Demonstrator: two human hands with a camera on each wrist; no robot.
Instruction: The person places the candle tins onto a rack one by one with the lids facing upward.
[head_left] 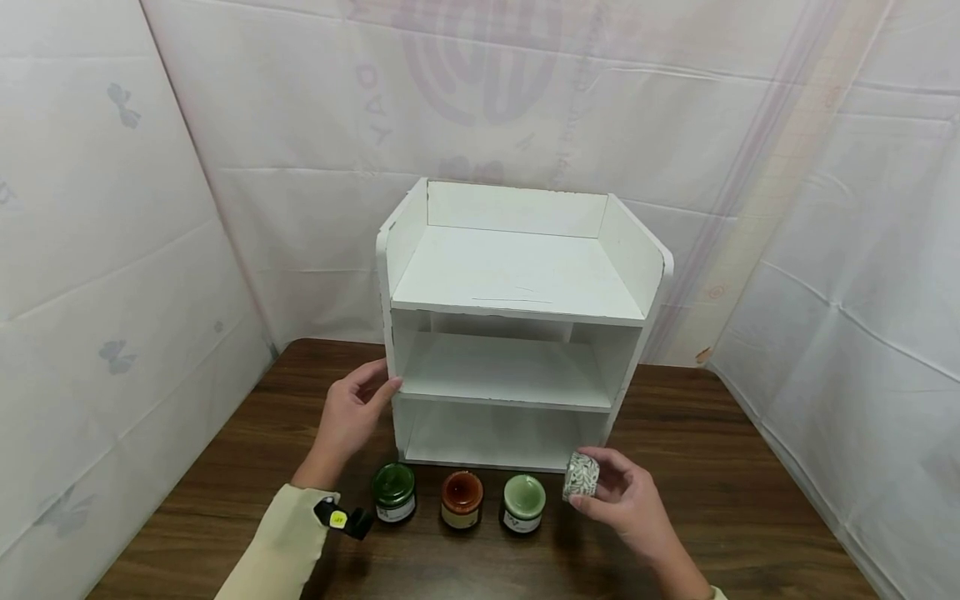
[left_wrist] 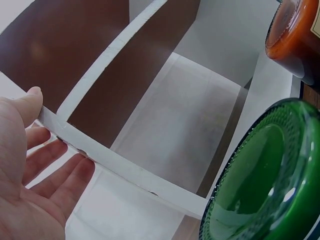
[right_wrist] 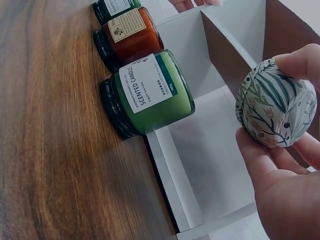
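Note:
My left hand (head_left: 351,417) holds the left side panel of a white shelf unit (head_left: 517,267), thumb at its front edge and fingers along the outside. In my right hand (head_left: 626,504) is a small round leaf-patterned tin (right_wrist: 275,105), pinched between thumb and fingers, in front of the unit's lower right corner. Three scented candle jars stand in a row before the shelf, black lids down: a dark green jar (head_left: 393,492), an amber jar (head_left: 461,498) and a light green jar (head_left: 522,502). The light green one is nearest the tin.
The shelf unit has a railed top, a middle shelf (head_left: 510,371) and a bottom shelf (head_left: 491,433). It stands on a dark wooden table (head_left: 712,475). White sheeting (head_left: 300,183) hangs behind and at both sides.

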